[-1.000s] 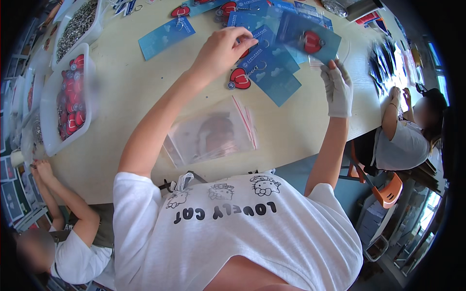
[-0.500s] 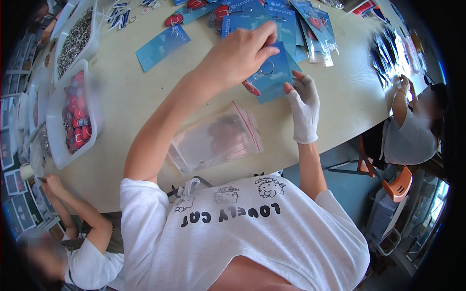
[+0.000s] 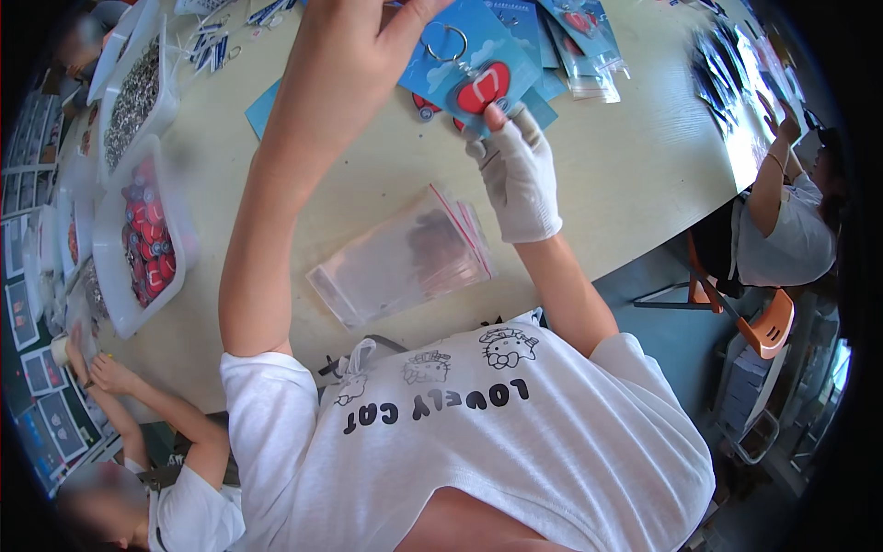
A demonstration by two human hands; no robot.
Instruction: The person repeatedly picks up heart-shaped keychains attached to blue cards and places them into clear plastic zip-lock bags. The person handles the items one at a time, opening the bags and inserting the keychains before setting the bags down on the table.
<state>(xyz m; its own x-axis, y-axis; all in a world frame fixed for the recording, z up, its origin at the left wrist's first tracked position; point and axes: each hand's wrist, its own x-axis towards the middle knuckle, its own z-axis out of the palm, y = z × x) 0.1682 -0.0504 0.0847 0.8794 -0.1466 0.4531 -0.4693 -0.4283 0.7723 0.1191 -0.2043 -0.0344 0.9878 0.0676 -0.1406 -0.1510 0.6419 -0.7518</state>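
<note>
A blue backing card (image 3: pixel 515 55) is held up in front of me, with a metal key ring (image 3: pixel 445 44) and a red keychain charm (image 3: pixel 484 88) on its face. My bare left hand (image 3: pixel 363 32) pinches the card's upper left part; its fingers run partly out of view at the top edge. My right hand (image 3: pixel 522 175), in a white glove with bare fingertips, grips the card's lower edge, a fingertip against the charm. Behind and below the held card, more blue cards (image 3: pixel 543 112) and red charms (image 3: pixel 425 106) show in part.
A stack of clear zip bags (image 3: pixel 405 262) lies near me. Packed cards (image 3: pixel 589 78) lie at the far side. Left stand a bin of red charms (image 3: pixel 115 276) and a bin of metal parts (image 3: pixel 166 106). Co-workers sit at left (image 3: pixel 189 442) and right (image 3: pixel 782 239).
My left hand has moved up and left, nearer the camera. The card has risen and its charm now faces me. My right hand has shifted left and up onto the card's lower edge.
</note>
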